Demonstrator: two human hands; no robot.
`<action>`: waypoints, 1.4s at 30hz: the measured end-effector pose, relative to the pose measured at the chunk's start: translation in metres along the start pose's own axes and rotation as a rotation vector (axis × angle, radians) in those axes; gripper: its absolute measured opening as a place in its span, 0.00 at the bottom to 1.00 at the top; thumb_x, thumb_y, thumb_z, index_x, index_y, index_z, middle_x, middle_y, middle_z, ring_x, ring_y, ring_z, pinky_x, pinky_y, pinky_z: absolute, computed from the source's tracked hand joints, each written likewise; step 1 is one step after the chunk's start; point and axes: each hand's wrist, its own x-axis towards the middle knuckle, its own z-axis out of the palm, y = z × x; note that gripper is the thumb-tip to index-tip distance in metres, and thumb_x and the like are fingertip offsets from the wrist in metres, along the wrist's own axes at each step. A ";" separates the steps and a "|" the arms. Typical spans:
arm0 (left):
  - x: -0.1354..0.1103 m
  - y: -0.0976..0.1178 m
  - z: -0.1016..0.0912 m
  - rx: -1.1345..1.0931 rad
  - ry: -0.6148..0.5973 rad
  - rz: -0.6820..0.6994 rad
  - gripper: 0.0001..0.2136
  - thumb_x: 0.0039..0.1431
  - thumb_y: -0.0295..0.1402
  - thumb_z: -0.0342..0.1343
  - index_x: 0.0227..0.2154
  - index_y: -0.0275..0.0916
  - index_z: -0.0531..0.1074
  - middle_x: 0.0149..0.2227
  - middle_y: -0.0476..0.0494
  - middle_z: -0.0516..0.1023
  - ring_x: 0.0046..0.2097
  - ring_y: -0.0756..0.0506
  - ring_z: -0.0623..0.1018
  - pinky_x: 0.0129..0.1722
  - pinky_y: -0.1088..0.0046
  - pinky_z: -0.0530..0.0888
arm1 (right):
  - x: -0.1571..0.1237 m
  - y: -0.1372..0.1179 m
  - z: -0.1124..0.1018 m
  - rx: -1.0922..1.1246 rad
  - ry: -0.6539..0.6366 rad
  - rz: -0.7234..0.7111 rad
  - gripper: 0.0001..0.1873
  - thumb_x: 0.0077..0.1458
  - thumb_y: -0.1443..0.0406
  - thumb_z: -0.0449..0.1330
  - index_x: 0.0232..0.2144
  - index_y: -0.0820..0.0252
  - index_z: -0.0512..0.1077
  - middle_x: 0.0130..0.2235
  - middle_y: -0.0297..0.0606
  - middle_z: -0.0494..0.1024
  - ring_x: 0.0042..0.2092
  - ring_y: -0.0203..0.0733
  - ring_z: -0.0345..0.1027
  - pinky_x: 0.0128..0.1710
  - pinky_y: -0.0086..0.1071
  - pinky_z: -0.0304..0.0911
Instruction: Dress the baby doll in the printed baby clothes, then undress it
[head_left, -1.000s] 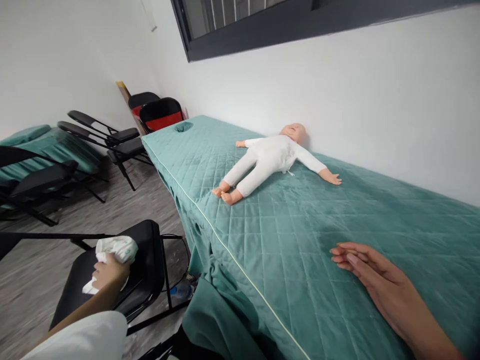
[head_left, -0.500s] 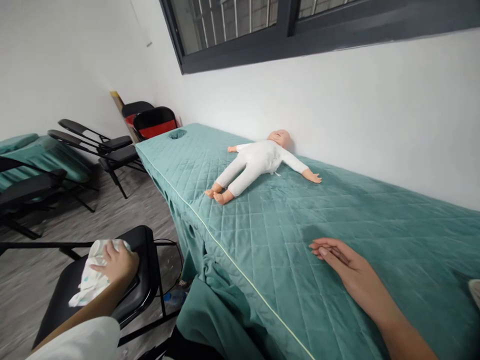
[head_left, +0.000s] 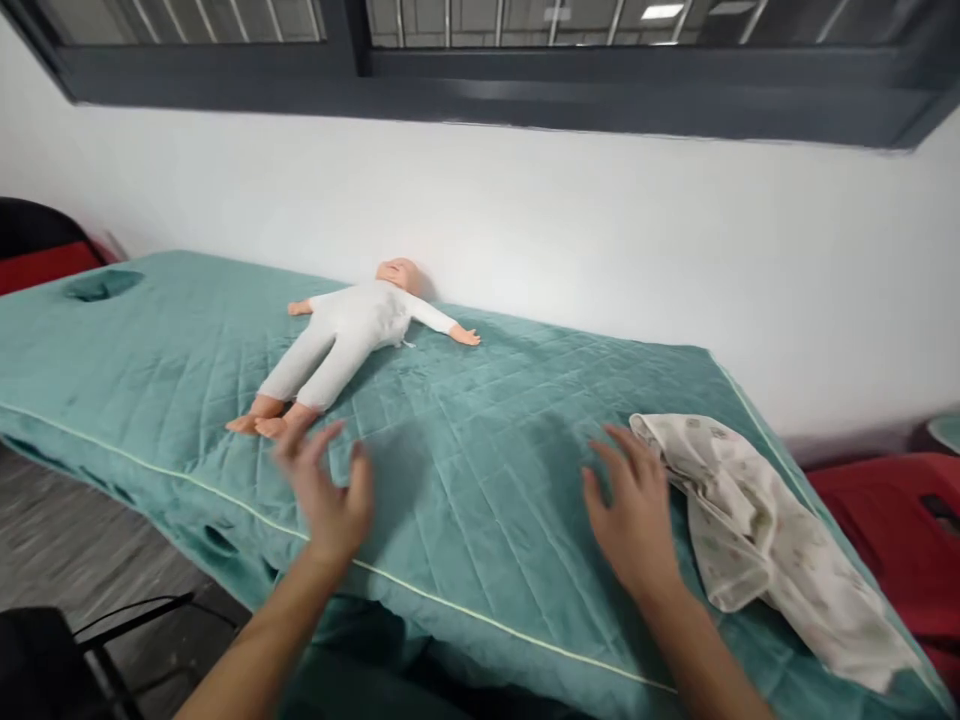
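A baby doll [head_left: 352, 320] in a white suit lies on its back on the green quilted bed cover [head_left: 495, 430], its head towards the wall and its arms spread. My left hand [head_left: 330, 490] hovers near the bed's front edge, just below the doll's feet, fingers apart and holding nothing. Over the bed further right is my right hand [head_left: 634, 505], also open, its fingers spread. Beside it, on the right end of the bed, lies a crumpled cream cloth [head_left: 750, 510] with a small faded print. Motion blurs both hands a little.
A white wall [head_left: 562, 230] with a dark window frame [head_left: 600, 95] runs behind the bed. Red plastic [head_left: 892, 540] stands off the right end. A black chair [head_left: 45, 660] is at lower left, another black and red chair [head_left: 45, 245] at far left. The bed has a hole [head_left: 103, 285].
The view has swung right, bringing the cream cloth into sight. My left hand has let go of the white cloth-like item at the chair and come over the bed. My right hand's fingers have spread.
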 end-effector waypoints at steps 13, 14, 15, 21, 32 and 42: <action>-0.015 0.096 0.147 -0.564 -1.034 -0.076 0.14 0.62 0.41 0.58 0.48 0.41 0.75 0.49 0.38 0.80 0.54 0.38 0.76 0.60 0.53 0.69 | 0.014 0.071 -0.070 -0.191 -0.237 0.540 0.32 0.56 0.53 0.58 0.60 0.57 0.64 0.55 0.53 0.74 0.53 0.66 0.71 0.51 0.54 0.66; -0.013 0.097 0.146 -0.674 -1.043 -0.145 0.17 0.61 0.44 0.59 0.49 0.42 0.75 0.50 0.39 0.80 0.54 0.38 0.76 0.61 0.54 0.69 | 0.021 0.055 -0.064 -0.058 -0.216 0.522 0.31 0.56 0.53 0.59 0.59 0.56 0.65 0.53 0.50 0.76 0.52 0.62 0.72 0.51 0.52 0.66; -0.012 0.097 0.144 -0.804 -1.036 -0.248 0.20 0.60 0.46 0.60 0.51 0.42 0.74 0.52 0.39 0.80 0.55 0.39 0.76 0.61 0.55 0.69 | 0.029 0.038 -0.055 0.083 -0.210 0.481 0.31 0.56 0.52 0.60 0.59 0.55 0.65 0.52 0.47 0.77 0.51 0.59 0.73 0.52 0.50 0.66; -0.002 0.084 0.126 -1.464 -0.855 -0.938 0.35 0.55 0.59 0.59 0.60 0.44 0.66 0.61 0.38 0.74 0.60 0.35 0.75 0.57 0.52 0.74 | 0.077 -0.043 0.007 0.479 -0.337 0.281 0.29 0.58 0.51 0.61 0.59 0.52 0.66 0.57 0.41 0.75 0.56 0.54 0.69 0.57 0.46 0.63; 0.007 0.084 0.128 -1.129 -0.497 -0.982 0.40 0.50 0.40 0.70 0.65 0.46 0.58 0.64 0.38 0.68 0.64 0.36 0.69 0.63 0.58 0.68 | 0.137 -0.030 0.068 0.452 -0.470 0.234 0.13 0.57 0.55 0.59 0.39 0.56 0.75 0.39 0.34 0.80 0.41 0.43 0.71 0.44 0.36 0.61; 0.004 0.087 0.129 -0.786 -0.519 -0.817 0.25 0.53 0.29 0.63 0.56 0.42 0.70 0.54 0.41 0.76 0.56 0.38 0.75 0.59 0.60 0.69 | 0.128 -0.016 0.080 0.513 -0.448 0.268 0.13 0.62 0.55 0.55 0.38 0.55 0.75 0.38 0.32 0.79 0.40 0.42 0.71 0.42 0.33 0.60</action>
